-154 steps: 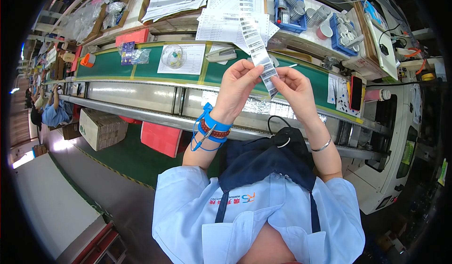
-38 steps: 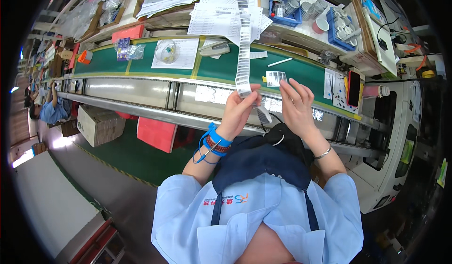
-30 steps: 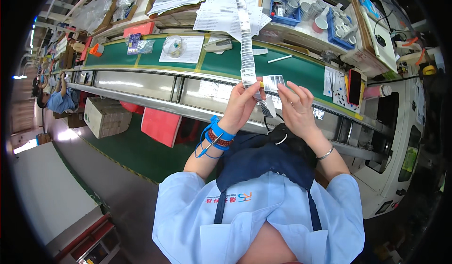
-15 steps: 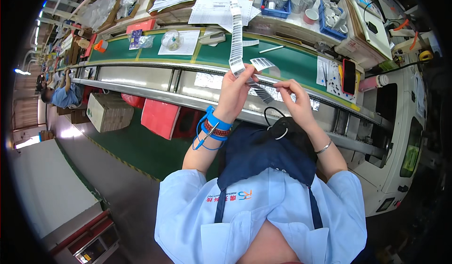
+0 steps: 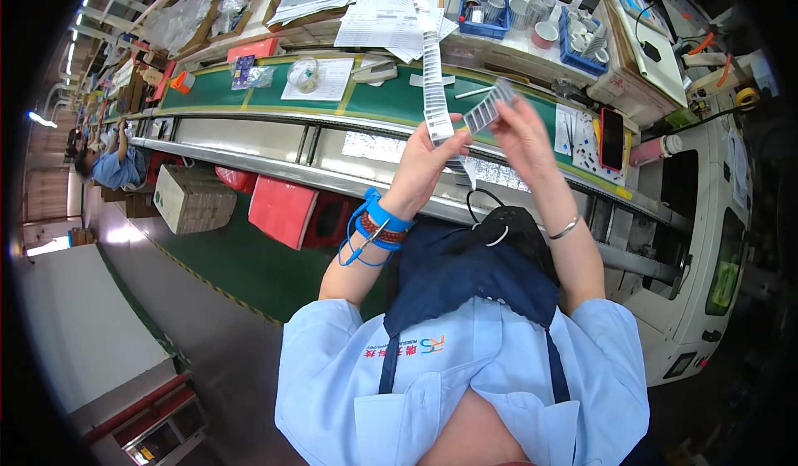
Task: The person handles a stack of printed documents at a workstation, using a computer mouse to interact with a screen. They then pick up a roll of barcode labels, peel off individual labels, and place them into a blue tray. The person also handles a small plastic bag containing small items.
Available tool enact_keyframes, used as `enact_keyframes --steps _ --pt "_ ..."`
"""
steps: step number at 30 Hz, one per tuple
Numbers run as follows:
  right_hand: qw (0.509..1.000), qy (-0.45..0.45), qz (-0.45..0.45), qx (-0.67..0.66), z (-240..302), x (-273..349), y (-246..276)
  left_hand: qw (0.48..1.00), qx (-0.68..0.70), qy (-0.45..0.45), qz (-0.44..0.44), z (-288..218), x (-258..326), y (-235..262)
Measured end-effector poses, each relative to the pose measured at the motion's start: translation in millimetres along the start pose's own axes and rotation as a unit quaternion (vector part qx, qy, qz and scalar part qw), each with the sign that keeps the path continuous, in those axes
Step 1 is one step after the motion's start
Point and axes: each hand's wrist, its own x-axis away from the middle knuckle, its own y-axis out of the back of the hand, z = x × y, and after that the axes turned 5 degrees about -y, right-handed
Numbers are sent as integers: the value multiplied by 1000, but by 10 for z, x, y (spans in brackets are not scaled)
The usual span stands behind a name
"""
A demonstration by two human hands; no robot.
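A long strip of white printed labels (image 5: pixel 433 75) hangs over the stacked papers and comes down to my left hand (image 5: pixel 422 165). The thumb and fingers of that hand pinch its lower end, and a tail of the strip hangs below them. Just right of it, a short piece of label strip (image 5: pixel 482 115) stands tilted between my two hands. My right hand (image 5: pixel 527 140) is blurred by motion, its fingers closed at the upper end of this piece. Whether the piece joins the long strip is hidden behind my left fingers.
A metal rail (image 5: pixel 274 167) runs before the green bench (image 5: pixel 386 104). Papers (image 5: pixel 378 19), a clear round roll (image 5: pixel 304 74) and a phone (image 5: pixel 612 138) lie beyond. Blue bins (image 5: pixel 485 25) of white parts stand at the back. Far left, another person (image 5: pixel 116 169) sits.
My right hand has moved up and closed at the short label piece, which now tilts upward. My left hand has shifted slightly right, and the long strip has swung right with it.
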Motion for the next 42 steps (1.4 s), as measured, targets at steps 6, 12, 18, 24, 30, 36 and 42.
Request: enact_keyframes --steps 6,12,18,24,30,36,42 --pt "989 100 -44 96 250 92 170 997 51 55 0 -183 -33 35" --pt "780 249 -50 572 396 140 210 984 159 75 18 -421 -133 31" --pt "781 195 131 579 20 176 -33 980 181 52 69 -605 -258 -57" --pt "820 178 134 528 14 189 -141 1000 -20 -2 22 -576 -203 -36" --pt "817 185 133 530 59 232 -169 996 -75 -38 23 -401 -196 77" --pt "818 177 123 533 89 283 -186 997 -66 -37 13 -319 -138 -18" --pt "822 168 125 530 40 297 -170 995 -85 -43 -17 -154 -57 30"
